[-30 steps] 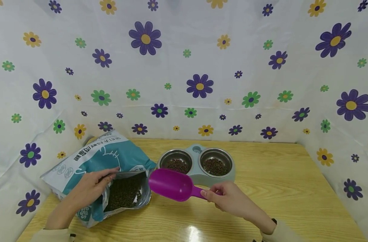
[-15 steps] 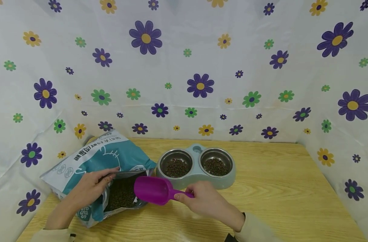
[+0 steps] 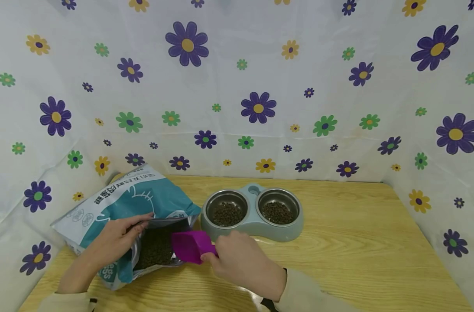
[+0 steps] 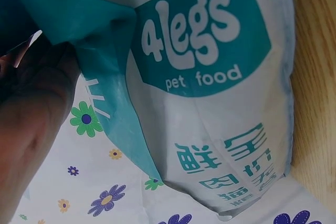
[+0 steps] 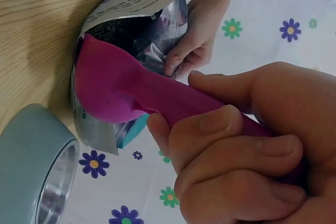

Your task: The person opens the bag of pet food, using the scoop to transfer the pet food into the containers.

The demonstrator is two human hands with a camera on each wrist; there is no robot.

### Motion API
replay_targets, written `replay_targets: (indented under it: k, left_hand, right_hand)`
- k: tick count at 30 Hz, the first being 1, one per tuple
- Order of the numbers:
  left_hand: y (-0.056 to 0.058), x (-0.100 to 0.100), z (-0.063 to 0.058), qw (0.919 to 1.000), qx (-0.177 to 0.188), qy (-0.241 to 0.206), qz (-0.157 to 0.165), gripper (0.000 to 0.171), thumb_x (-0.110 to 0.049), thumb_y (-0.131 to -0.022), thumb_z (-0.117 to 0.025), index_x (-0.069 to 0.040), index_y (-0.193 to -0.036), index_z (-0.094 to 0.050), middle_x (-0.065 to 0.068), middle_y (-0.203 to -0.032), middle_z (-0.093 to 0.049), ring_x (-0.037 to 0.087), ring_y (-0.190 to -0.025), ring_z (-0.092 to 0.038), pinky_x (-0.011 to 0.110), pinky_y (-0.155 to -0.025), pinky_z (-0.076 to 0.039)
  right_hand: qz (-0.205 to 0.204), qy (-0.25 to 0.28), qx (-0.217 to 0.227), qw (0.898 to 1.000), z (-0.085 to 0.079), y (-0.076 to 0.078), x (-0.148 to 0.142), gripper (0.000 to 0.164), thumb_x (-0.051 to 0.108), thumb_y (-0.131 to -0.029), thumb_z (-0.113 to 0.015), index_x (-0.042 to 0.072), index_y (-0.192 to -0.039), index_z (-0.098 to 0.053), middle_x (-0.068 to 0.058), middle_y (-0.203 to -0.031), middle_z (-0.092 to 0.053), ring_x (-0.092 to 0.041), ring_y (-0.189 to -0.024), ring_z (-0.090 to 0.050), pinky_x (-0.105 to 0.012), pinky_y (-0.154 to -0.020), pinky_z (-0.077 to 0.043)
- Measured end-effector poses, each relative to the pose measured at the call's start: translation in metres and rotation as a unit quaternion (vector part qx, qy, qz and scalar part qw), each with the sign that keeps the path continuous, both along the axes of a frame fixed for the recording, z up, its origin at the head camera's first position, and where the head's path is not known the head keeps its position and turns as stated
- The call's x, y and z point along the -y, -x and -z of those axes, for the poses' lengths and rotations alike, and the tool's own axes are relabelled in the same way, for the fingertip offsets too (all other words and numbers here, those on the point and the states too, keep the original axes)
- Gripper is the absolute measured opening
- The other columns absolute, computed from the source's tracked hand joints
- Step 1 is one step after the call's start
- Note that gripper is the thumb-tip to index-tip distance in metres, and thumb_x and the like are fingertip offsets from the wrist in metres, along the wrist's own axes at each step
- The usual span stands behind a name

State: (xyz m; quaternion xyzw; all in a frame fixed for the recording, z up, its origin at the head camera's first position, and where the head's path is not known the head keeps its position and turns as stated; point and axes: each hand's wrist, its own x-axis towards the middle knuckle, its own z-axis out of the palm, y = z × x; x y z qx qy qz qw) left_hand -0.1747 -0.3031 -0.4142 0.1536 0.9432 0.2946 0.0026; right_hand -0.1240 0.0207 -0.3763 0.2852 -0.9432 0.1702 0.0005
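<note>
Scoop [image 3: 191,247] in right hand [image 3: 241,261], perhaps touching bag [image 3: 145,200], bag in left hand [image 3: 114,237].

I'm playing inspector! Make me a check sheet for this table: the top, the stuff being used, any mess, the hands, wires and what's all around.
Surface: light yellow wood-grain table, with a shiny reflection near the front.
Job's things: teal-and-white pet-food bag, mouth open, brown dry kibble inside; magenta scoop at its mouth; pale blue-grey stand with a left round metal bowl and a right round metal bowl, kibble in both.
Clutter: nothing seen.
Hands: left hand holds the bag's rim; right hand grips the scoop's handle.
Cables: nothing seen.
Surroundings: white sheet with purple, green and yellow flowers, behind and at both sides.
</note>
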Motion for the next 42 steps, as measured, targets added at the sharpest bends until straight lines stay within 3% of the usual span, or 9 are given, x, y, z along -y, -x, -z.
replay_targets:
  k: [5, 8, 14, 20, 24, 28, 31, 42]
  left_hand:
    - [-0.001, -0.001, 0.0, 1.0, -0.004, -0.001, 0.003, 0.036, -0.017, -0.108, -0.051, -0.006, -0.14, -0.064, -0.003, -0.075, -0.061, 0.002, -0.05, -0.039, 0.025, -0.047, -0.036]
    - [-0.001, -0.001, 0.0, 1.0, -0.007, -0.002, 0.005, 0.035, -0.016, -0.108, -0.051, -0.006, -0.139, -0.064, -0.002, -0.077, -0.063, 0.002, -0.051, -0.039, 0.025, -0.047, -0.036]
    - [-0.001, 0.001, 0.0, 1.0, 0.0, 0.0, -0.001, 0.036, -0.018, -0.108, -0.051, -0.007, -0.14, -0.064, -0.004, -0.075, -0.06, 0.002, -0.05, -0.037, 0.025, -0.047, -0.037]
    - [-0.002, 0.001, 0.001, 1.0, 0.003, -0.004, -0.005, 0.036, -0.019, -0.109, -0.051, -0.009, -0.14, -0.064, -0.004, -0.075, -0.059, 0.002, -0.049, -0.036, 0.025, -0.046, -0.036]
    - [-0.001, 0.0, 0.001, 1.0, -0.001, -0.005, -0.003, 0.035, -0.018, -0.108, -0.051, -0.008, -0.14, -0.064, -0.001, -0.079, -0.064, 0.001, -0.048, -0.035, 0.025, -0.045, -0.036]
    - [-0.001, 0.0, 0.0, 1.0, -0.008, -0.006, 0.0, 0.035, -0.017, -0.108, -0.052, -0.007, -0.139, -0.064, -0.002, -0.079, -0.063, 0.001, -0.047, -0.035, 0.025, -0.045, -0.036]
    - [-0.002, 0.0, 0.001, 0.9999, -0.011, -0.004, -0.001, 0.035, -0.017, -0.108, -0.052, -0.007, -0.139, -0.065, -0.004, -0.075, -0.06, 0.001, -0.047, -0.034, 0.025, -0.045, -0.036]
    - [-0.001, -0.001, 0.0, 1.0, -0.004, 0.004, -0.008, 0.035, -0.019, -0.109, -0.051, -0.009, -0.14, -0.064, -0.006, -0.066, -0.048, 0.002, -0.047, -0.034, 0.025, -0.046, -0.035]
  right_hand:
    - [-0.001, 0.011, 0.021, 1.0, 0.007, 0.007, 0.01, 0.061, 0.043, -0.096, -0.069, 0.02, -0.052, -0.034, 0.013, -0.047, -0.022, -0.002, -0.043, -0.026, -0.019, -0.039, -0.025]
    - [0.008, 0.046, 0.072, 0.996, 0.017, 0.013, 0.013, 0.061, 0.044, -0.096, -0.068, 0.021, -0.051, -0.034, 0.013, -0.046, -0.024, -0.003, -0.043, -0.029, -0.02, -0.041, -0.028]
    - [0.025, 0.122, 0.165, 0.978, 0.033, 0.022, 0.013, 0.064, 0.044, -0.097, -0.067, 0.02, -0.049, -0.033, 0.013, -0.044, -0.023, -0.003, -0.04, -0.02, -0.022, -0.044, -0.023]
    - [0.035, 0.172, 0.208, 0.962, 0.041, 0.022, 0.009, 0.066, 0.046, -0.097, -0.066, 0.021, -0.045, -0.035, 0.014, -0.042, -0.024, -0.003, -0.04, -0.018, -0.022, -0.043, -0.019]
    - [0.047, 0.202, 0.235, 0.95, 0.047, 0.022, 0.004, 0.062, 0.047, -0.098, -0.065, 0.02, -0.047, -0.043, 0.013, -0.044, -0.031, -0.004, -0.041, -0.025, -0.022, -0.042, -0.02]
    - [0.062, 0.242, 0.274, 0.929, 0.055, 0.021, -0.001, 0.056, 0.047, -0.099, -0.064, 0.009, -0.058, -0.065, 0.011, -0.047, -0.042, -0.006, -0.044, -0.034, -0.022, -0.044, -0.025]
    - [0.073, 0.276, 0.309, 0.907, 0.059, 0.02, -0.003, 0.052, 0.045, -0.099, -0.064, 0.002, -0.072, -0.074, 0.008, -0.048, -0.046, -0.007, -0.044, -0.035, -0.022, -0.044, -0.026]
    - [0.071, 0.366, 0.425, 0.825, 0.076, 0.021, -0.008, 0.062, 0.046, -0.102, -0.061, -0.014, -0.087, -0.067, 0.005, -0.048, -0.041, -0.005, -0.038, -0.024, -0.021, -0.037, -0.02]
